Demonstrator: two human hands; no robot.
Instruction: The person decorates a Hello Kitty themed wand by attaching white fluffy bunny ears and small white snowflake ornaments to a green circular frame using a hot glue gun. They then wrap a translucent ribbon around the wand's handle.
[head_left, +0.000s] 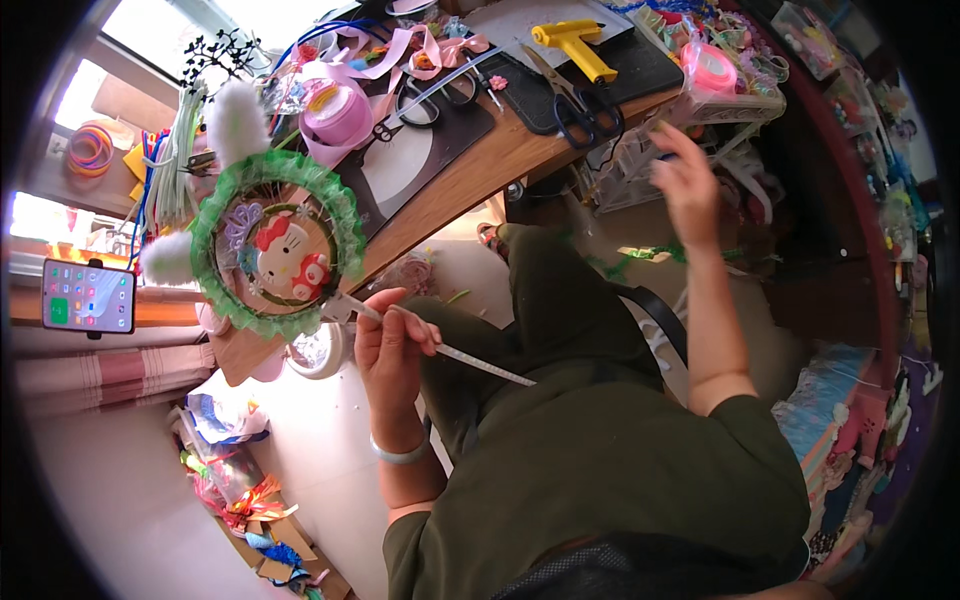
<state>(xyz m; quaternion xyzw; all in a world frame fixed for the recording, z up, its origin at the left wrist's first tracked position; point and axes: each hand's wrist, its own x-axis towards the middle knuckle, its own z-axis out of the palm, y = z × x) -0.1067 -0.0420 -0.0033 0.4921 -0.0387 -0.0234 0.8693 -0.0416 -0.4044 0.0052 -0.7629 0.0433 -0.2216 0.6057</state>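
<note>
My left hand (388, 337) grips the white stick of a round hand-held lantern (352, 247). Green ruffled lace rings the lantern, and two white furry ears (238, 124) stick out from it. Inside the ring sit a Hello Kitty figure (289, 255) with a red bow and a lilac crown ornament (244, 225). The stick's free end (487, 366) points towards my lap. Away to the right, my right hand (688, 187) is raised with bent fingers, near the white plastic basket at the table's end. It is blurred, and whether something small is between its fingertips cannot be told.
On the wooden table (480, 187) lie a yellow glue gun (577, 46), scissors with dark handles (577, 105) and a pink ribbon roll (334, 112). A white basket (739, 105) holds ribbon and trims. A phone (88, 296) is mounted at left. Craft scraps (255, 510) lie on the floor.
</note>
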